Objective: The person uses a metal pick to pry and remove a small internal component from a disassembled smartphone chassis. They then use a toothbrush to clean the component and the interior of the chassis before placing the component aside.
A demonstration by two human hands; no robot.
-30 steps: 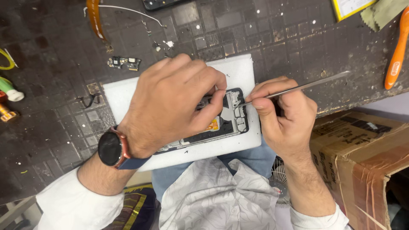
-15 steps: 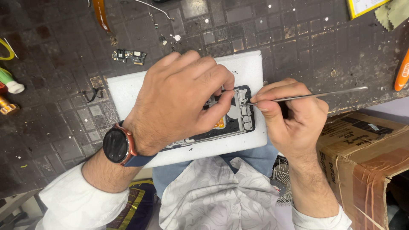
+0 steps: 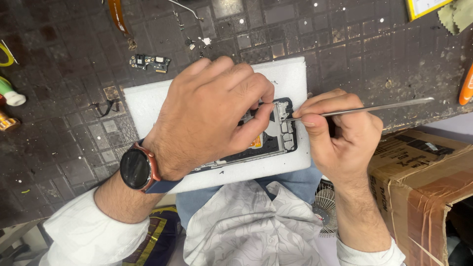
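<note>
While my left hand (image 3: pixel 207 116) lies spread over the opened phone (image 3: pixel 276 133), fingers loosely curled and pressing it flat, my right hand (image 3: pixel 340 133) is pinched tight round a thin metal pick (image 3: pixel 364 108), tip poking into the phone's top end by the frame. Phone's sitting on a white foam pad (image 3: pixel 290 74) on the dark gridded mat (image 3: pixel 69 79). Small circuit board (image 3: pixel 150 62) lies loose up and left of the pad, cardboard box (image 3: pixel 423 172) is off to my right.
</note>
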